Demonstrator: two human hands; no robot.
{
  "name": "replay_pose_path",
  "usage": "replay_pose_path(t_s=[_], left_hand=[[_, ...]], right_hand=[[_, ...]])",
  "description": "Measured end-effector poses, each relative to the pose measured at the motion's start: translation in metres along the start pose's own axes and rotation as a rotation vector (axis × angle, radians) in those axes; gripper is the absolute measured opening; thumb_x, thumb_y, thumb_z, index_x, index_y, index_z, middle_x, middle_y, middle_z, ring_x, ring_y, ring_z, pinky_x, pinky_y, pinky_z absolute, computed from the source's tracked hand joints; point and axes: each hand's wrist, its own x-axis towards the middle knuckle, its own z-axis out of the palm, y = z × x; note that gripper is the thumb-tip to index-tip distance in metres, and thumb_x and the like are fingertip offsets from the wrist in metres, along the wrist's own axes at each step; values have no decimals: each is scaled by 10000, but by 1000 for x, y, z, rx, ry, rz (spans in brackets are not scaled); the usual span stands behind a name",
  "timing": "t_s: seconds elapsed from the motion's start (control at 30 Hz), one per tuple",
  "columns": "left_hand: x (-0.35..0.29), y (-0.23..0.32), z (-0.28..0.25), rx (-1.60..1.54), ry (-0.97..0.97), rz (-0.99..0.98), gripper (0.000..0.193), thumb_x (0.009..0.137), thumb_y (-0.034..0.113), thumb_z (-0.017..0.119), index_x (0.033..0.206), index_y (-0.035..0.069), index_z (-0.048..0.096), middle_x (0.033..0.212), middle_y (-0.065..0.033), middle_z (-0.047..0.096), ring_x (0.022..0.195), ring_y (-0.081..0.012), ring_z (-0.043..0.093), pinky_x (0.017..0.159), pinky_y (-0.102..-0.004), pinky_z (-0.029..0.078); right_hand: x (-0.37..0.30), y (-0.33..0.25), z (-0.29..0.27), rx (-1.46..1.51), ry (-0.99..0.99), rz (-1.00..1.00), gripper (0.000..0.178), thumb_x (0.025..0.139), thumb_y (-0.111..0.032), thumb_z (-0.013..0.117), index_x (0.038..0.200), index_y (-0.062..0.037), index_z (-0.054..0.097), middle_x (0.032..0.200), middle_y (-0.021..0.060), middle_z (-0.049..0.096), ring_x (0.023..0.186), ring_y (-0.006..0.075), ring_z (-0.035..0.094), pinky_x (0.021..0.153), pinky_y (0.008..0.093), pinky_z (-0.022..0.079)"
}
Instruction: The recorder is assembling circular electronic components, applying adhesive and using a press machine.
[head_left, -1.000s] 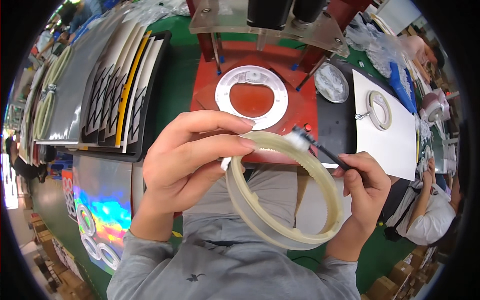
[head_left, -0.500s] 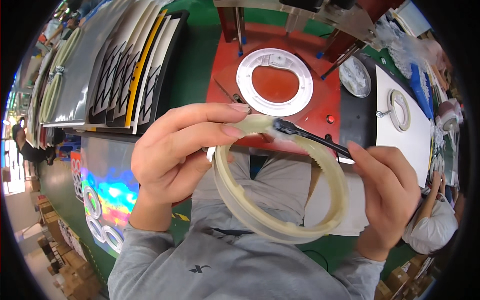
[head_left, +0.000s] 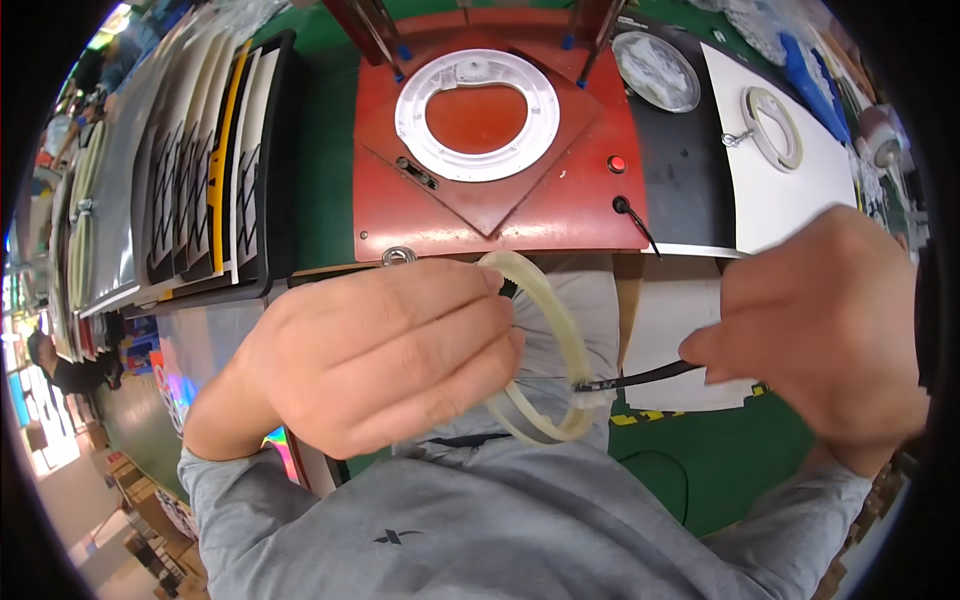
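There are two hands (head_left: 385, 360) (head_left: 815, 330), one held ring (head_left: 563, 325), one brush (head_left: 645, 377) and one red button (head_left: 616, 164).

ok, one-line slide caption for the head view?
Left hand holding a cream ring, right hand with black brush at its edge; white ring on the red base beyond.

Your held ring (head_left: 568, 340) is pale, translucent yellow; your tool (head_left: 650, 376) is black. The machine base (head_left: 580, 220) before you is red, its push button (head_left: 617, 164) also red, its annular plate (head_left: 542, 115) white. Your counter (head_left: 325, 150) is green, the mat (head_left: 680, 190) black, the sheet (head_left: 760, 200) white. Your shirt (head_left: 560, 530) is grey. The floor tape (head_left: 650, 417) shows yellow-and-black stripes.
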Motion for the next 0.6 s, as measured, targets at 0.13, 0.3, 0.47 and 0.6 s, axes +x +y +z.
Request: replay_pose_path(t_s=[0.13, 0.3, 0.47, 0.6], left_hand=[[6, 11, 0, 47, -136, -61, 300, 794, 49, 833, 1061, -24, 716, 1095, -160, 738, 996, -359, 752, 833, -406, 671], [-10, 5, -23, -49, -14, -217, 319, 814, 95, 816, 1095, -36, 738, 1082, -167, 749, 1001, -356, 753, 853, -405, 649], [-23, 12, -15, -98, 127, -482, 346, 803, 1, 844, 1125, -48, 729, 1123, -190, 755, 1027, -351, 752, 858, -407, 616], [-24, 15, -8, -157, 162, -591, 337, 789, -101, 766, 1120, -56, 725, 1115, -196, 758, 1023, -352, 752, 883, -412, 613]], right_hand=[[192, -26, 14, 477, -136, -199, 190, 949, -171, 756, 1012, -3, 818, 721, 79, 705, 574, 205, 675, 508, 312, 474], [142, 6, 56, 980, 314, 2, 287, 1093, -192, 627, 1216, 40, 744, 774, 55, 703, 551, 52, 512, 490, 214, 365], [156, 25, 120, 1006, 974, 402, 336, 1126, -204, 598, 1367, 23, 656, 971, 28, 681, 597, 1, 403, 529, 161, 307], [182, 24, 156, 819, 1106, 525, 327, 1092, -162, 650, 1379, -4, 656, 1041, 3, 690, 791, 25, 545, 674, 186, 434]])
